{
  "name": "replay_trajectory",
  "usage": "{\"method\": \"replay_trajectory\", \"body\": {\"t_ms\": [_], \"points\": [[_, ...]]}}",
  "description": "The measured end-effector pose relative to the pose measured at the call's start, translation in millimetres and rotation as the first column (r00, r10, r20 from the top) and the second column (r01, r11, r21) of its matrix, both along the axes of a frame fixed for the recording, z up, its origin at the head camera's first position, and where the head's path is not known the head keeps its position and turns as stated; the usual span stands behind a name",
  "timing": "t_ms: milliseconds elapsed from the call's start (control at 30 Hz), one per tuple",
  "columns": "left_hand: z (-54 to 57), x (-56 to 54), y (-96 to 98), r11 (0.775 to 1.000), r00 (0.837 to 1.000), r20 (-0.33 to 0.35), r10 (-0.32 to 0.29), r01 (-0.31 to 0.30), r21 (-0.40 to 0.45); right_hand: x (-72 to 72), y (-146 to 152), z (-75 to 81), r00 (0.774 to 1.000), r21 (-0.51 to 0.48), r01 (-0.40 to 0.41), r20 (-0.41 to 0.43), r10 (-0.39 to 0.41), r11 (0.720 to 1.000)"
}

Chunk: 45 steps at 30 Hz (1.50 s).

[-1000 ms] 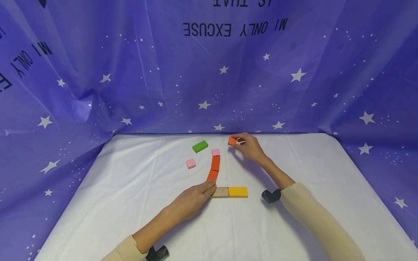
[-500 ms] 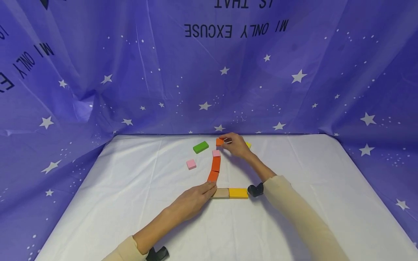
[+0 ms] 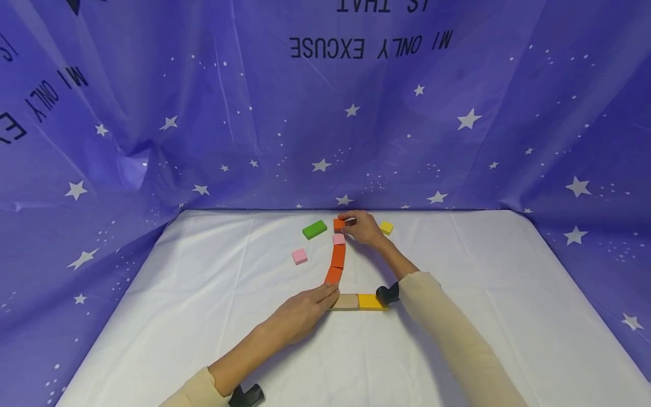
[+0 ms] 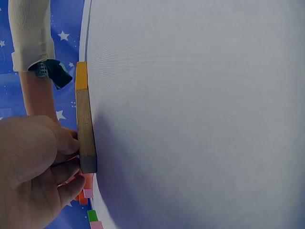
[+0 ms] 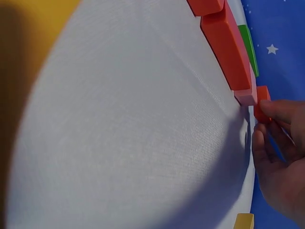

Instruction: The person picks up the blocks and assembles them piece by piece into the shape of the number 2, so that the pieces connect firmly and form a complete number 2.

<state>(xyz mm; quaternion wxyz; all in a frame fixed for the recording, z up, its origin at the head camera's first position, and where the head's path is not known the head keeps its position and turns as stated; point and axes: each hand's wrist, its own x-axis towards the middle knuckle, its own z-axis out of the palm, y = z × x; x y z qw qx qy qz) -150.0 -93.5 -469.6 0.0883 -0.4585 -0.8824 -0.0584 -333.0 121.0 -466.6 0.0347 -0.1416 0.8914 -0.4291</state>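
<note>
Wht tbl [image 3: 178, 294] w/ multicol. blks [image 3: 338, 256]

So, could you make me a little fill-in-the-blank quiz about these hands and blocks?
1. The person's ____ hand pinches a small orange block.
2. The left hand touches an unpainted ____ block.
3. In the head view, ____ pink blocks are visible.
4. The long loose block left of the held one is ____.
Missing words: right; wooden; two; green.
</note>
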Motion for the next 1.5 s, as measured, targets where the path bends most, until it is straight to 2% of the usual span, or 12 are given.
{"method": "replay_trajectory", "body": {"t_ms": [233,467,800,1133,1367,1500], "points": [[0.4,-0.3,0.5,1.0,1.0,-0.01,-0.001,0.001,-0.015,-1.8,0.4,-4.0,0.999,-0.013,0.035,0.036,-0.034,0.999],[0.8,-0.2,1.1,1.0,1.0,-0.016,-0.002,0.002,-0.012,-3.0,0.3,-4.5,0.998,-0.01,0.035,0.06,-0.034,0.999],[0.3,-0.3,1.4,1.0,0.999,-0.032,-0.009,0.009,0.0,-4.0,-1.7,-9.0,0.999,0.016,0.037,0.024,-0.038,0.999],[1.9,0.1,2.0,1.0,0.999,-0.029,-0.014,0.014,-0.001,-2.1,-2.6,-8.2,0.998,-0.005,0.018,0.053,-0.017,1.0],[3.7,1.6,2.0,1.0,1.0,0.009,0.0,0.001,-0.016,-1.7,-2.3,-8.5,0.997,-0.031,-0.011,0.081,0.013,0.999],[5.0,1.5,2.3,1.0,1.0,0.001,0.0,0.0,-0.023,-2.5,-1.7,-9.3,0.997,-0.056,-0.014,0.081,0.018,0.998]]}}
